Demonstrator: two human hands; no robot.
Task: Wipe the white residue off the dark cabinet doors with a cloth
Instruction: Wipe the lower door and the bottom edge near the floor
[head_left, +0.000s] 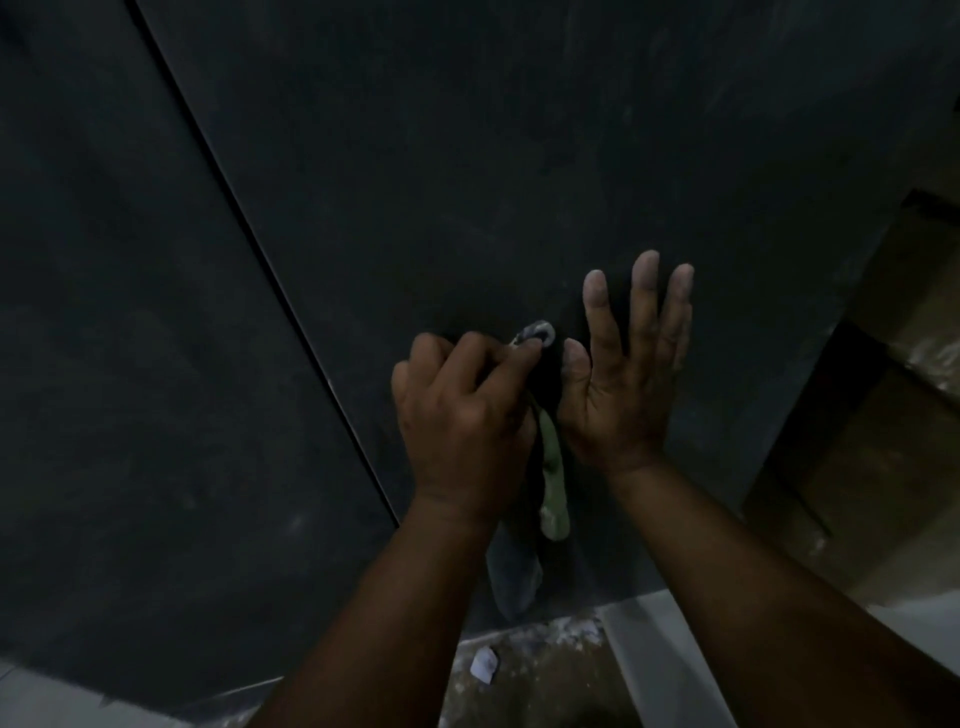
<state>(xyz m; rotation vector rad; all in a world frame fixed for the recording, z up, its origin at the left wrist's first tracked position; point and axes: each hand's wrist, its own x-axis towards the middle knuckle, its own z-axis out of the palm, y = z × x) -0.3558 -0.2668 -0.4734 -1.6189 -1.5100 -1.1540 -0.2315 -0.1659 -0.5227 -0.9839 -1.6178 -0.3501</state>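
Cloth (553, 483) bunched in the left hand (462, 415), fingers curled round it, a whitish wad of it (537, 332) poking out past the fingertips and pressed against the right-hand cabinet door (467, 156). Rest of the cloth hanging below the fist: a pale green strip beside the wrist, a darker grey fold (514, 571) dangling lower, near the door's bottom edge. Right hand (623, 374) just beside the left, open, fingers straight and spread, palm turned toward the camera, fingertips dusted pale; whether touching the door or held just off it, impossible to tell. Thumb close to the wad of cloth, apart from it. Door surface dark, matte, faintly smudged, with thin pale streaks toward the upper right. Narrow seam (249, 239) running diagonally between this door and the left cabinet door (104, 312), equally dark. Below the doors, a dusty floor (545, 675) with a small scrap of white paper (484, 664) and a pale ledge (654, 654) beside the right forearm. At far right, brownish boards or cardboard (883, 441), dim and blurred.
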